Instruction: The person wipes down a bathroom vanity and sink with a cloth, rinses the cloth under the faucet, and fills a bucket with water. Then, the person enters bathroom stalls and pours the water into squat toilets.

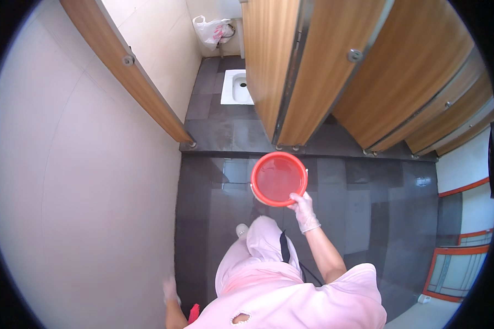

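A red bucket [258, 189] with water [281, 178] in it is in front of my legs. My right hand [303, 209], in a thin clear glove, is closed on the bucket's near right rim. The bucket's wire handle hangs down along its side. At the lower left, my left hand [170, 289] is beside the pale wall, also gloved. Motion smears its fingers, and I cannot make out whether it holds anything. A bright red thing [194, 313] shows near my left forearm, mostly hidden by my pink top.
Ahead, a low step [230, 153] leads to wooden stall doors [313, 71]. The left stall stands open on a white squat toilet [229, 90], with a white plastic bag [209, 32] hanging behind. A long wall [82, 181] runs on my left. Dark tiles [335, 230] cover the floor.
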Action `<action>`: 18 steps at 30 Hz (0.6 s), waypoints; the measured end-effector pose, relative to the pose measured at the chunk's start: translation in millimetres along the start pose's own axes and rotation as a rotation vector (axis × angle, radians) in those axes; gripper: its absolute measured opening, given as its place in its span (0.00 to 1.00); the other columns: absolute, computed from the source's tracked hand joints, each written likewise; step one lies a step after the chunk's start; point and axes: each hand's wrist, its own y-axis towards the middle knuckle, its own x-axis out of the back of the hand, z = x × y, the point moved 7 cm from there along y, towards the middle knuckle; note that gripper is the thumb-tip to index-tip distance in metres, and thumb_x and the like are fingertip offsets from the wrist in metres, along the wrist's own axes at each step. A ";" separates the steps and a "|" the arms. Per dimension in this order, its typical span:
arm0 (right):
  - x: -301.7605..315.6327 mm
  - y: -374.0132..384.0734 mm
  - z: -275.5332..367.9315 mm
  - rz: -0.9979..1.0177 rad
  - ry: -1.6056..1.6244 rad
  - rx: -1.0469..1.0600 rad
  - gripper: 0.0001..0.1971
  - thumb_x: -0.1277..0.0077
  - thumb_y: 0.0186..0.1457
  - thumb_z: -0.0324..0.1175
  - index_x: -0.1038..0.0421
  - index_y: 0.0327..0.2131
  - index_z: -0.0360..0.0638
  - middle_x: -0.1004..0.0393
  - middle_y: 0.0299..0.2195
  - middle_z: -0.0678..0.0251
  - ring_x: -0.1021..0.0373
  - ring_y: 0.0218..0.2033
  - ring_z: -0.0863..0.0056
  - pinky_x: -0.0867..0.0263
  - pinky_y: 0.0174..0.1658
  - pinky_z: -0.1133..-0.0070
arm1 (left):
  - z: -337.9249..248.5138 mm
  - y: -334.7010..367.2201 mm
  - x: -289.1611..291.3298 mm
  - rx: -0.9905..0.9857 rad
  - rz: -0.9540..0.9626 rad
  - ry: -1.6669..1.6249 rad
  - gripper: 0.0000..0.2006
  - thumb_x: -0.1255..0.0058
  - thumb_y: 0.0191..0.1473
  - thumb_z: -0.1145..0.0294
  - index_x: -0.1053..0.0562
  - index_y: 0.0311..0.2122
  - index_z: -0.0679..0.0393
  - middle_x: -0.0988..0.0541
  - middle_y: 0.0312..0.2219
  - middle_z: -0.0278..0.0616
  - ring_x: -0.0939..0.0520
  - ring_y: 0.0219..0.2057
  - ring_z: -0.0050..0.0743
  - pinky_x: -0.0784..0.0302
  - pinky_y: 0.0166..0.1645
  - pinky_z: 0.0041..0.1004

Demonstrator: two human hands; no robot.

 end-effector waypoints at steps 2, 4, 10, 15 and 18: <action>-24.0 40.5 42.3 -0.027 -0.002 0.010 0.16 0.50 0.46 0.27 0.34 0.42 0.44 0.27 0.32 0.69 0.28 0.27 0.79 0.31 0.25 0.83 | -256.1 36.0 63.3 -0.248 -0.032 -0.263 0.26 0.60 0.55 0.55 0.36 0.51 0.67 0.32 0.50 0.54 0.35 0.54 0.44 0.43 0.58 0.34; -52.6 92.6 63.2 -0.022 0.007 0.020 0.16 0.50 0.46 0.27 0.34 0.42 0.44 0.27 0.33 0.68 0.28 0.27 0.79 0.31 0.26 0.83 | -423.5 96.9 68.4 -0.484 0.053 -0.312 0.23 0.59 0.56 0.58 0.35 0.51 0.65 0.34 0.52 0.50 0.36 0.55 0.41 0.44 0.59 0.32; -138.3 219.7 90.9 0.001 0.031 -0.003 0.13 0.50 0.47 0.28 0.33 0.39 0.42 0.27 0.32 0.67 0.28 0.25 0.80 0.30 0.26 0.84 | -739.8 94.3 0.1 -0.571 0.453 -0.612 0.20 0.54 0.55 0.57 0.30 0.47 0.61 0.26 0.44 0.40 0.29 0.48 0.29 0.37 0.53 0.27; -208.3 329.3 110.2 0.011 -0.018 -0.049 0.12 0.51 0.47 0.27 0.33 0.39 0.41 0.27 0.33 0.67 0.28 0.27 0.80 0.29 0.29 0.82 | -834.0 126.1 -97.9 -0.135 0.785 -0.725 0.31 0.54 0.52 0.43 0.33 0.48 0.63 0.25 0.41 0.42 0.24 0.40 0.35 0.30 0.47 0.33; -251.1 390.7 118.1 -0.005 0.097 -0.075 0.14 0.49 0.47 0.25 0.34 0.41 0.44 0.27 0.33 0.68 0.28 0.27 0.80 0.30 0.25 0.84 | -883.8 166.4 -122.9 -0.034 0.772 -0.775 0.28 0.53 0.52 0.45 0.33 0.47 0.61 0.25 0.41 0.42 0.24 0.41 0.33 0.30 0.46 0.32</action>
